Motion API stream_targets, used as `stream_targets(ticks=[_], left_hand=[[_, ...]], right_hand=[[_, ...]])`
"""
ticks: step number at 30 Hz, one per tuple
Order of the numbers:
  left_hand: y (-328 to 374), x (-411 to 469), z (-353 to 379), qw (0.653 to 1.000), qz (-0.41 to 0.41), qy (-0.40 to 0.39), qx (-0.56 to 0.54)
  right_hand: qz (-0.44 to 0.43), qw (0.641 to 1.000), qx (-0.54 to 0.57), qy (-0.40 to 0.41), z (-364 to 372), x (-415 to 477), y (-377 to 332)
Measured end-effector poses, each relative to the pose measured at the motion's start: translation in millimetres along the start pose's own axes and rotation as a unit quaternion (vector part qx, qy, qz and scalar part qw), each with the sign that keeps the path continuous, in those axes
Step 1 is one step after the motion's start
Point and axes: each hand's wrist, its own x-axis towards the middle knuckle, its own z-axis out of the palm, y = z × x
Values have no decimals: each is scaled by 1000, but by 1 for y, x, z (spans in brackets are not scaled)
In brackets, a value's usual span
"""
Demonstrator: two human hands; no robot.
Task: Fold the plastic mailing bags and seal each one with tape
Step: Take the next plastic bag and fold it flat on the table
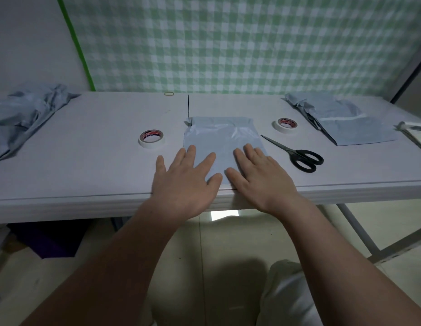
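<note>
A pale blue plastic mailing bag (222, 137) lies flat in the middle of the white table (87, 161), reaching the near edge. My left hand (186, 182) rests flat with straight fingers on the bag's near left corner. My right hand (258, 177) presses flat on its near right part. One white tape roll (151, 138) sits left of the bag. A second tape roll (285, 125) sits to its right. Black-handled scissors (296, 154) lie closed between the bag and that second roll, blades pointing toward the bag.
A crumpled heap of blue bags (23, 116) fills the table's left end. More blue bags (346, 123) lie at the back right, with a flat one on top. A rubber band (169, 93) lies at the far edge. A green checked cloth hangs behind.
</note>
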Motion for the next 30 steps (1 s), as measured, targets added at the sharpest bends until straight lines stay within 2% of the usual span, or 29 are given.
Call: stream_targets(ticks=[9,20,24,27,30], left_hand=[[-9,-6,-1,999,-45,-4,4],[-13,-12,-1,998,-57,24,-14],[-15,-15,-7,996,-75,27,31],[0,-13,-12,995,-38,80,51],[16,-10,-8,996,26,74,36]], right_hand=[[32,999,-1,-21,-3,-4,-2],[44,998,1,-42,-9,-7,-5],[46,998,-1,-48,-10,-8,-6],[49,998,-6,-44,-9,-8,-6],[52,997,-7,-47,-9,-8,-6]])
